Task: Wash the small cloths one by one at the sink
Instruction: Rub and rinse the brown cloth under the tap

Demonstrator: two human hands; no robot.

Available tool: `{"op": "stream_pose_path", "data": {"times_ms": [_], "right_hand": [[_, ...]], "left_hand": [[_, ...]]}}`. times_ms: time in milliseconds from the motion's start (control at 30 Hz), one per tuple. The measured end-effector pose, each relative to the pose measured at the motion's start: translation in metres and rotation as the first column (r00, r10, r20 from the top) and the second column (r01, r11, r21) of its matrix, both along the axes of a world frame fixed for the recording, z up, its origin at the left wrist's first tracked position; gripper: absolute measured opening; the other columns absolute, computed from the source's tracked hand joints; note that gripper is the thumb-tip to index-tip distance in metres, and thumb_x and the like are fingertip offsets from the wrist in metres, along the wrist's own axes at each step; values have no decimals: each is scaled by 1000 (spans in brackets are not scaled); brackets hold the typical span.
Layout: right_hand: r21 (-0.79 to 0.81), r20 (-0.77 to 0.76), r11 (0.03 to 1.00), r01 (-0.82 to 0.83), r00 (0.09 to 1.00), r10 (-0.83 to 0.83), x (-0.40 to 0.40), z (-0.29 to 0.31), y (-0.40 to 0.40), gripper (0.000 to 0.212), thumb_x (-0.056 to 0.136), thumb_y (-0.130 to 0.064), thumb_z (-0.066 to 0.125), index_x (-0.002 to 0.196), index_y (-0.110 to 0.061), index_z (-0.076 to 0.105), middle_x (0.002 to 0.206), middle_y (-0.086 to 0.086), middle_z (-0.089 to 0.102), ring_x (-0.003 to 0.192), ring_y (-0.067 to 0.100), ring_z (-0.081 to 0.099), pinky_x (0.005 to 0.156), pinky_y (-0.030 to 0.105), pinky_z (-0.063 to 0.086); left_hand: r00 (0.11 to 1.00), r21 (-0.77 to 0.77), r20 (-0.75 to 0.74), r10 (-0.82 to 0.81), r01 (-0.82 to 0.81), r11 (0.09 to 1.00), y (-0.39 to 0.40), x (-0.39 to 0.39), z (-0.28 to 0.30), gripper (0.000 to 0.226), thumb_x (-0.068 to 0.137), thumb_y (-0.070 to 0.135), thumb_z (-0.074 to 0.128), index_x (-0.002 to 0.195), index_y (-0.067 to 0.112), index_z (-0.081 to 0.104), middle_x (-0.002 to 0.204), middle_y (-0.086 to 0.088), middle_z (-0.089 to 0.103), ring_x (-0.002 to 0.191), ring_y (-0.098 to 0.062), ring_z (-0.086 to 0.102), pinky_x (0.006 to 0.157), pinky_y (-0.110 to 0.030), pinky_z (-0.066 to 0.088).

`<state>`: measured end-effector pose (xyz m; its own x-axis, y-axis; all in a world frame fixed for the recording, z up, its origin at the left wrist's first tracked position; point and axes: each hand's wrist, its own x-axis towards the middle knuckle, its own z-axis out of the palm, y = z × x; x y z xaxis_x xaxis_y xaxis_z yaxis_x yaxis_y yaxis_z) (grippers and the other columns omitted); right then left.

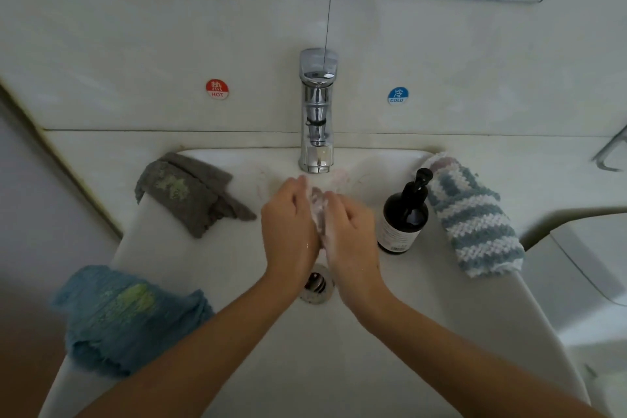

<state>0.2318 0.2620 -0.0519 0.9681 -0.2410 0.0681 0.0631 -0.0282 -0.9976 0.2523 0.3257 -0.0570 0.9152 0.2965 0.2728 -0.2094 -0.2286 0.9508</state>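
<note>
1. Left hand [290, 224] and right hand [351, 231] palm to palm over the middle of the white ceramic sink [237, 258], below the chrome tap [317, 112].
2. Pressed between them, a small soapy white cloth [318, 210]; finger curl around it impossible to tell.
3. On the sink's far left rim, a grey stained cloth [190, 192]; on the near left rim, a blue stained cloth [125, 316].
4. On the right rim, a blue-and-white striped knitted cloth [475, 217], just beside a dark pump bottle [403, 214].
</note>
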Motion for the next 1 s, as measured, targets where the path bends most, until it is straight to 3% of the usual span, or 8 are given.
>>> {"op": "stream_pose_path", "data": {"times_ms": [200, 333, 433, 533, 633, 800, 900, 1000], "right_hand": [[84, -100, 996, 24, 995, -16, 18, 3, -8, 48, 101, -17, 48, 54, -17, 39, 45, -5, 36, 42, 11, 33, 45, 24, 28], [58, -52, 998, 21, 999, -18, 9, 3, -13, 41, 100, -15, 45, 59, -13, 49, 51, 3, 42, 47, 14, 40, 45, 25, 32], [31, 20, 998, -47, 999, 46, 1, 4, -4, 38, 101, -13, 47, 66, -2, 58, 53, 3, 49, 49, 13, 47, 43, 23, 41], [42, 7, 999, -18, 1000, 18, 12, 5, -3, 42, 102, -18, 47, 63, -3, 53, 53, 6, 46, 49, 18, 43, 45, 27, 37], [92, -33, 994, 58, 998, -55, 12, 1, -8, 44, 102, -21, 46, 59, -10, 46, 50, 3, 41, 46, 14, 38, 46, 29, 31], [1, -24, 995, -101, 995, 101, -3, 5, -1, 44, 101, -24, 49, 74, 9, 59, 55, 8, 52, 51, 16, 52, 52, 30, 48], [109, -43, 984, -140, 988, 146, 0, 26, -7, 50, 100, -27, 50, 70, 11, 57, 46, 8, 47, 34, 5, 42, 40, 13, 36], [144, -77, 978, -153, 983, 165, -1, 35, -18, 49, 96, -30, 56, 68, 11, 54, 44, 5, 46, 29, 2, 35, 34, 11, 27]], "left_hand": [[994, 128, 43, -104, 98, 987, -1, -24, -10, 33, 98, 32, 41, 67, 21, 46, 55, 7, 49, 52, -10, 51, 49, -30, 42], [991, 90, 43, -127, 122, 988, -5, -17, -2, 34, 98, 32, 44, 64, 24, 45, 52, 9, 47, 49, -6, 47, 48, -23, 39], [997, 9, 6, -79, 79, 997, 9, 1, 0, 35, 101, 25, 45, 67, 20, 51, 57, 3, 51, 51, -9, 50, 51, -31, 45], [995, 47, 57, -80, 77, 996, 6, -11, 0, 34, 101, 24, 44, 68, 19, 50, 57, 5, 51, 50, -6, 50, 48, -23, 43], [986, 95, 90, -139, 130, 987, -3, -23, 1, 34, 97, 31, 43, 69, 15, 50, 57, 4, 50, 51, -10, 51, 48, -27, 44], [956, -13, -198, -216, 217, 976, 16, 9, 4, 38, 101, 31, 45, 67, 15, 53, 53, 4, 51, 50, -11, 49, 46, -23, 37], [926, 134, -235, -296, 332, 934, 31, 16, 17, 41, 98, 38, 47, 69, 9, 53, 52, 0, 48, 42, -8, 41, 39, -20, 30], [827, 147, -336, -451, 519, 842, 51, 19, 34, 39, 95, 38, 54, 71, 7, 54, 48, 1, 46, 35, -5, 36, 35, -17, 29]]}}
